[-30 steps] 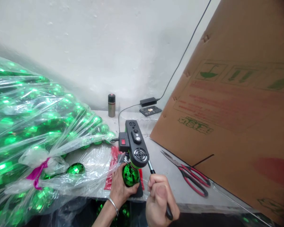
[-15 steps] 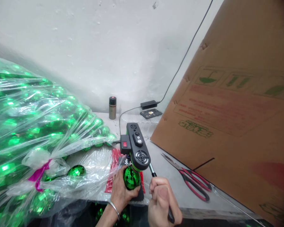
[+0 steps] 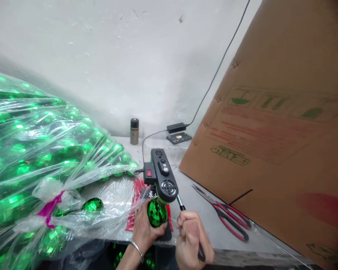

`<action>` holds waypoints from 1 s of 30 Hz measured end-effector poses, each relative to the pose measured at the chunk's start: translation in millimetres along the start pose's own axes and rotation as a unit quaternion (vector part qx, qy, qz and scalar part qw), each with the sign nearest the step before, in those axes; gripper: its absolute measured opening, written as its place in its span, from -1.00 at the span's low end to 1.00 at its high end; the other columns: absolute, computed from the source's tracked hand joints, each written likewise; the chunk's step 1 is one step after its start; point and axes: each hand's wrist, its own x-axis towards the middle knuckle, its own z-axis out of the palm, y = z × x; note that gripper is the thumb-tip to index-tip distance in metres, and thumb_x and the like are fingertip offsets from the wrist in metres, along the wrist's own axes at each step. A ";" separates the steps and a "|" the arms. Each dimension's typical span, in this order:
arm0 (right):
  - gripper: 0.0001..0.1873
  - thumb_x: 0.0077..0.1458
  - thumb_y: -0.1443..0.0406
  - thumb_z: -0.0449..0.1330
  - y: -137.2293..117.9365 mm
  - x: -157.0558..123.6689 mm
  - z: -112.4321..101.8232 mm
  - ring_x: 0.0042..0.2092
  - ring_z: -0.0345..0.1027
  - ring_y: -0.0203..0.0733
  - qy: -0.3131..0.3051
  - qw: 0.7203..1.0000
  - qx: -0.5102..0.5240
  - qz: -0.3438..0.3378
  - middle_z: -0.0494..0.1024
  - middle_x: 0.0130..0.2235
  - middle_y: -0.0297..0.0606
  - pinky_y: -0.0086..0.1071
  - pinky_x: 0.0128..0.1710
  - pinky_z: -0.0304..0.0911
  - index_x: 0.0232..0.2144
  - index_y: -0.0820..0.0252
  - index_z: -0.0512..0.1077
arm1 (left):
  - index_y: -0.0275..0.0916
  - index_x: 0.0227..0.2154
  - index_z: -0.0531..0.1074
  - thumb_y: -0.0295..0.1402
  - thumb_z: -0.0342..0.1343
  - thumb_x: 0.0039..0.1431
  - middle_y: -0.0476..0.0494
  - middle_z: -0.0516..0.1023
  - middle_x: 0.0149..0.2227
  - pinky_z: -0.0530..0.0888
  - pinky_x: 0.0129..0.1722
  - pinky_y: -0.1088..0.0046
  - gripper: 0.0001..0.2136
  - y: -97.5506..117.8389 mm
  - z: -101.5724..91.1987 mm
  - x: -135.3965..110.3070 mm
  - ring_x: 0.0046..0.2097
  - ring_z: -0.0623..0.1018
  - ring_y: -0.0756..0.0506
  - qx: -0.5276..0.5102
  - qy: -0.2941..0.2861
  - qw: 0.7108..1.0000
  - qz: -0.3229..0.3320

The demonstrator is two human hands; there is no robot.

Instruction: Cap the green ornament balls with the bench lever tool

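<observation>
My left hand (image 3: 144,223), with a metal bangle at the wrist, is wrapped round a shiny green faceted bauble (image 3: 157,213). The bauble sits right under the front end of a small black bench machine (image 3: 163,174) with round vents and a red switch. Whether the machine's working end touches it is hidden. My right hand (image 3: 193,238) is closed round the machine's lever handle (image 3: 202,253), whose metal rod slants up to the machine's right side. Beneath the machine lies red plastic (image 3: 139,187).
A clear plastic bag (image 3: 49,131) of green baubles, tied with a magenta strip (image 3: 51,210), fills the left. One bauble (image 3: 92,205) lies beside its knot. Red-handled scissors (image 3: 231,217) rest before a large cardboard box (image 3: 264,123). Behind stand a small bottle (image 3: 134,132), phone (image 3: 179,138) and power adapter (image 3: 177,128).
The whole view has shifted slightly. Both hands keep their hold, the left on the bauble and the right on the lever handle, with hardly any movement.
</observation>
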 end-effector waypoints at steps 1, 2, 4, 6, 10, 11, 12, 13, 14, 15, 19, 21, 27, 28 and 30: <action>-0.56 0.51 0.41 0.04 0.2 -0.3 0.2 -0.49 0.21 -0.37 -0.001 1.000 -0.003 -0.001 0.32 -0.48 -0.43 -0.47 -0.53 0.17 -0.49 0.11 0.26 | -0.24 0.18 0.48 -0.28 0.43 -0.15 -0.40 0.71 0.10 0.55 0.23 -0.31 -0.28 0.1 -0.2 0.5 0.16 0.68 -0.53 -0.001 -0.004 1.000 -0.001; -0.56 0.51 0.41 0.03 0.4 -0.8 0.5 -0.50 0.21 -0.37 0.000 1.000 -0.005 -0.005 0.31 -0.49 -0.44 -0.47 -0.53 0.17 -0.49 0.11 0.25 | -0.25 0.18 0.48 -0.27 0.43 -0.14 -0.41 0.71 0.10 0.55 0.23 -0.30 -0.28 0.0 -0.3 0.9 0.16 0.68 -0.54 -0.003 -0.008 1.000 -0.003; -0.56 0.50 0.41 0.03 1.4 -3.3 1.0 -0.50 0.22 -0.36 0.000 1.000 -0.008 -0.014 0.28 -0.50 -0.44 -0.46 -0.54 0.16 -0.50 0.11 0.24 | -0.25 0.18 0.49 -0.25 0.43 -0.14 -0.43 0.71 0.11 0.56 0.24 -0.30 -0.28 -0.8 0.1 1.9 0.16 0.68 -0.55 -0.005 -0.010 1.000 -0.003; -0.56 0.50 0.42 0.02 4.0 -8.0 1.1 -0.50 0.23 -0.35 0.000 1.000 -0.014 -0.024 0.28 -0.51 -0.44 -0.46 -0.55 0.15 -0.49 0.11 0.25 | -0.27 0.19 0.49 -0.23 0.44 -0.15 -0.45 0.70 0.12 0.56 0.24 -0.29 -0.26 -2.4 1.2 2.4 0.18 0.67 -0.56 -0.007 -0.006 1.000 -0.001; -0.54 0.51 0.44 -0.03 17.8 -22.6 -3.4 -0.49 0.25 -0.36 0.000 0.999 -0.025 -0.048 0.31 -0.49 -0.43 -0.43 -0.48 0.21 -0.50 0.11 0.24 | -0.28 0.19 0.49 -0.22 0.45 -0.16 -0.48 0.69 0.14 0.58 0.24 -0.26 -0.24 -6.6 4.4 1.0 0.19 0.67 -0.56 -0.011 0.007 1.000 0.006; -0.54 0.52 0.43 -0.03 22.1 -26.2 -5.9 -0.48 0.28 -0.36 -0.006 0.998 -0.029 -0.056 0.34 -0.48 -0.43 -0.41 -0.42 0.27 -0.50 0.12 0.25 | -0.29 0.19 0.49 -0.21 0.44 -0.15 -0.48 0.69 0.13 0.58 0.24 -0.26 -0.25 -7.3 4.9 0.3 0.18 0.68 -0.56 -0.012 0.010 1.000 0.008; -0.53 0.53 0.40 -0.02 25.9 -28.8 -8.6 -0.46 0.32 -0.35 -0.015 0.997 -0.033 -0.064 0.39 -0.47 -0.42 -0.39 -0.35 0.33 -0.51 0.12 0.27 | -0.30 0.18 0.48 -0.20 0.44 -0.14 -0.49 0.69 0.13 0.58 0.24 -0.27 -0.25 -7.7 5.1 -0.3 0.18 0.68 -0.56 -0.014 0.013 1.000 0.010; -0.53 0.54 0.37 0.00 28.4 -30.1 -11.3 -0.45 0.35 -0.33 -0.026 0.997 -0.036 -0.070 0.43 -0.45 -0.41 -0.35 -0.28 0.38 -0.51 0.13 0.30 | -0.31 0.18 0.48 -0.20 0.44 -0.13 -0.49 0.69 0.13 0.57 0.24 -0.29 -0.26 -7.5 5.0 -0.6 0.18 0.68 -0.56 -0.016 0.014 1.000 0.011; -0.53 0.54 0.35 0.01 29.2 -29.4 -13.7 -0.44 0.37 -0.32 -0.037 0.996 -0.037 -0.076 0.46 -0.44 -0.40 -0.33 -0.25 0.41 -0.50 0.13 0.32 | -0.32 0.18 0.48 -0.19 0.45 -0.13 -0.50 0.69 0.13 0.57 0.24 -0.30 -0.26 -6.8 4.6 -0.5 0.18 0.68 -0.56 -0.018 0.014 1.000 0.010; -0.54 0.54 0.34 0.02 27.5 -26.4 -15.2 -0.44 0.37 -0.32 -0.048 0.995 -0.039 -0.078 0.48 -0.43 -0.39 -0.33 -0.26 0.41 -0.50 0.12 0.33 | -0.32 0.18 0.49 -0.20 0.45 -0.13 -0.50 0.70 0.12 0.57 0.24 -0.31 -0.26 -5.6 3.9 0.1 0.18 0.68 -0.56 -0.021 0.011 1.000 0.008; -0.56 0.50 0.42 0.06 -0.7 8.2 -9.9 -0.45 0.31 -0.31 -0.044 0.999 -0.026 -0.007 0.34 -0.49 -0.41 -0.40 -0.46 0.17 -0.49 0.10 0.26 | -0.25 0.20 0.50 -0.29 0.48 -0.15 -0.39 0.71 0.12 0.57 0.27 -0.31 -0.25 -0.9 -0.4 4.8 0.18 0.69 -0.52 -0.036 -0.013 0.999 -0.005; -0.56 0.51 0.38 0.12 -18.9 29.5 -3.1 -0.47 0.26 -0.30 -0.046 0.998 -0.019 0.041 0.31 -0.52 -0.43 -0.39 -0.47 0.11 -0.50 0.10 0.28 | -0.22 0.21 0.50 -0.33 0.50 -0.16 -0.36 0.71 0.13 0.59 0.26 -0.29 -0.24 -5.8 -3.8 1.5 0.18 0.69 -0.50 -0.036 -0.014 0.999 0.001; -0.51 0.50 0.26 0.21 -31.0 37.9 5.4 -0.49 0.23 -0.31 -0.007 0.997 -0.034 0.072 0.37 -0.51 -0.38 -0.34 -0.45 0.06 -0.55 0.14 0.33 | -0.12 0.34 0.38 -0.21 0.63 -0.06 -0.41 0.66 0.22 0.70 0.15 -0.03 -0.11 -58.5 -22.8 -71.3 0.22 0.69 -0.44 0.048 0.072 0.968 0.234; -0.51 0.48 0.24 0.24 -28.0 32.5 5.2 -0.49 0.23 -0.31 0.007 0.997 -0.039 0.071 0.38 -0.51 -0.37 -0.33 -0.46 0.05 -0.56 0.14 0.34 | -0.05 0.33 0.39 -0.27 0.59 0.04 -0.36 0.66 0.23 0.67 0.19 0.01 -0.20 -64.2 -28.5 -85.5 0.23 0.69 -0.38 0.091 0.082 0.956 0.265; -0.48 0.45 0.23 0.27 -22.0 21.9 4.4 -0.49 0.21 -0.30 0.026 0.997 -0.044 0.062 0.38 -0.51 -0.35 -0.32 -0.47 0.03 -0.59 0.14 0.31 | 0.05 0.29 0.44 -0.40 0.46 0.23 -0.24 0.69 0.21 0.60 0.27 0.10 -0.40 -65.6 -46.2 -101.5 0.22 0.69 -0.27 0.184 0.094 0.934 0.293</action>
